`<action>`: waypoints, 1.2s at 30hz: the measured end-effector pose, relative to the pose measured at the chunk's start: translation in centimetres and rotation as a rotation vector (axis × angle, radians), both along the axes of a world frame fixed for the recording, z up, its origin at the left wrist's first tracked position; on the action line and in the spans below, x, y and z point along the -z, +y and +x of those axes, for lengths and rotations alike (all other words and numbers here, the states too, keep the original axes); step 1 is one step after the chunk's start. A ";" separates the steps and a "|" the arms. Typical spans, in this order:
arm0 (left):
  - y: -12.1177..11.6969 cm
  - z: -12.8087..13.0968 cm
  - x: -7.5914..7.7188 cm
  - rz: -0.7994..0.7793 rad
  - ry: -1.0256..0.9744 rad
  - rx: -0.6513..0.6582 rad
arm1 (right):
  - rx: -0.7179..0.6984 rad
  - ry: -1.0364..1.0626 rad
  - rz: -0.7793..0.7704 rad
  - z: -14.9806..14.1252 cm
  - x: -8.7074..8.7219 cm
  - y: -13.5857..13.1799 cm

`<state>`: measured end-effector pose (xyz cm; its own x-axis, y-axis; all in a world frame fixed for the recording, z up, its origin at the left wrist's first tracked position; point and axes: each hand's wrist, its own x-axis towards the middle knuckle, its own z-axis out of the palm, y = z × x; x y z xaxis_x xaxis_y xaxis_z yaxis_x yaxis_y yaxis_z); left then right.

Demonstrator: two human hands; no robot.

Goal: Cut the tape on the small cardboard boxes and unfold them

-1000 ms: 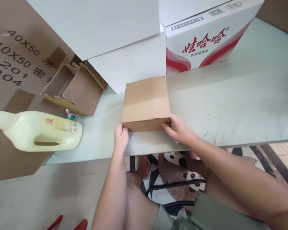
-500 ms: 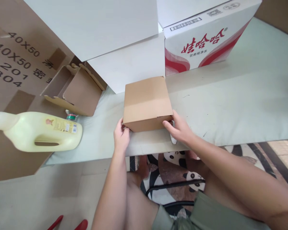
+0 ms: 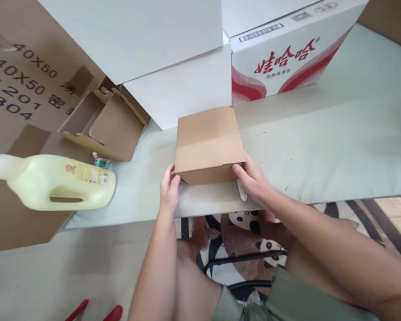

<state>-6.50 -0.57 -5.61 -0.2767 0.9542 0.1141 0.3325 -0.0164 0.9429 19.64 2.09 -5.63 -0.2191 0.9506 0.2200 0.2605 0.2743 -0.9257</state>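
A closed brown cardboard box (image 3: pixel 210 138) sits on the pale green cloth near the front edge of the table. My left hand (image 3: pixel 169 191) is at its front left corner, fingers bent along the side and partly hidden, thumb close to the front. On the opposite side, my right hand (image 3: pixel 253 178) grips the front right corner, with the thumb on the front face and the other fingers along the side. Below that hand lies a small white object (image 3: pixel 242 191), partly covered, whose kind I cannot make out.
White cartons (image 3: pixel 183 84) and a red-and-white water carton (image 3: pixel 287 64) stand behind the box. To the left are an open cardboard box (image 3: pixel 115 129), a yellowish plastic jug (image 3: pixel 63 183) lying on its side and a large printed carton (image 3: pixel 30 98).
The cardboard box has shifted slightly to the right, and my right hand has moved with it. My left hand stays at the left corner, its thumb a little raised.
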 end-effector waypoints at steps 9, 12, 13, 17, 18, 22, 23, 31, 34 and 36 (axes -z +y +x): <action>0.0 0.0 0.1 -0.006 0.013 0.006 | -0.031 0.021 -0.008 0.1 0.1 0.0; 0.0 0.1 0.1 -0.009 -0.005 -0.002 | -0.035 0.042 0.000 0.2 0.2 0.0; 0.0 0.1 0.2 -0.010 -0.009 -0.004 | -0.035 0.044 0.007 0.2 0.2 0.0; 0.1 0.0 0.3 -0.011 -0.005 -0.006 | -0.030 0.023 0.022 0.3 0.4 0.1; 0.1 0.0 0.3 -0.009 -0.001 -0.004 | -0.029 0.020 0.023 0.2 0.4 0.1; 0.1 -0.1 0.3 -0.003 0.008 0.002 | -0.030 0.034 0.017 0.2 0.3 0.0; 0.1 -0.1 0.3 -0.002 0.004 0.002 | -0.029 0.038 0.013 0.1 0.2 0.0; 0.1 -0.2 0.6 0.009 -0.033 -0.006 | -0.018 0.042 0.004 0.0 0.4 0.0; 0.1 -0.1 0.8 -0.003 -0.041 -0.022 | -0.020 0.040 0.002 -0.1 0.5 0.0; 0.1 0.0 1.0 -0.011 -0.029 -0.036 | -0.035 0.044 -0.008 -0.1 0.4 -0.2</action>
<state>-6.53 -0.46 -6.56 -0.3139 0.9446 0.0956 0.3057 0.0052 0.9521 19.51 1.93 -6.06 -0.2426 0.9442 0.2229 0.2096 0.2754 -0.9382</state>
